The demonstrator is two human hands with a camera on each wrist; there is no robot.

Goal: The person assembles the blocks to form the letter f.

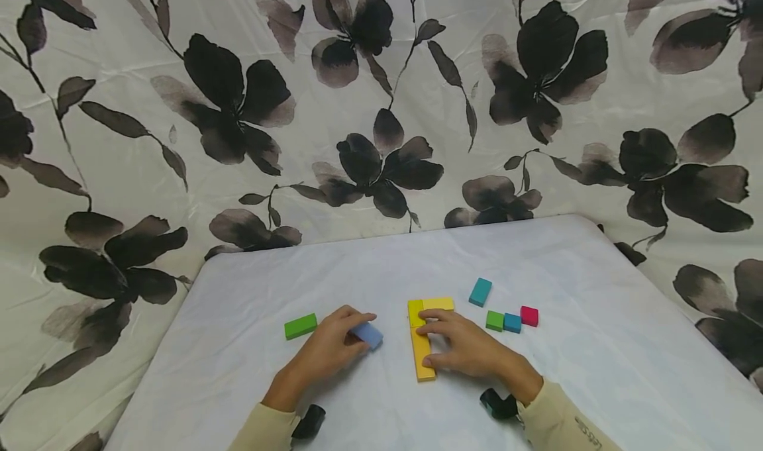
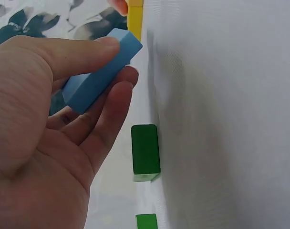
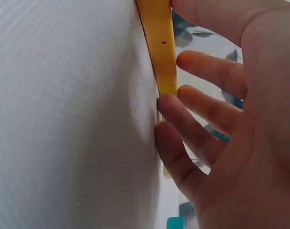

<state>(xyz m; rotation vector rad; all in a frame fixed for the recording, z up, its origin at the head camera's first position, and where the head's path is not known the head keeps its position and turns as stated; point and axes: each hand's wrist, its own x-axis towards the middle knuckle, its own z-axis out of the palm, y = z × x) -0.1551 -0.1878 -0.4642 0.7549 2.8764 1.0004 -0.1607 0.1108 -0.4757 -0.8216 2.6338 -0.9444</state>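
Observation:
My left hand point(image 1: 329, 340) pinches a light blue rectangular block point(image 1: 368, 335) between thumb and fingers. In the left wrist view the blue block point(image 2: 99, 76) is tilted, apart from the table surface. On the right, my right hand point(image 1: 471, 346) rests its thumb and fingertips on several yellow blocks, arranged like a corner. The long yellow block point(image 1: 424, 365) runs toward me, and another yellow block point(image 1: 442, 302) extends rightward at the far end. Seen from the right wrist, the fingers point(image 3: 212, 71) are spread and gently bent along the yellow block's point(image 3: 159, 52) side.
A green block point(image 1: 301, 326) lies left of my left hand; the left wrist view shows two green pieces. Right of the yellow blocks are a teal block point(image 1: 480, 292), a green cube point(image 1: 495, 320), a blue cube point(image 1: 512, 323) and a red cube point(image 1: 529, 316). Floral cloth point(image 1: 381, 106) hangs behind the white-covered table.

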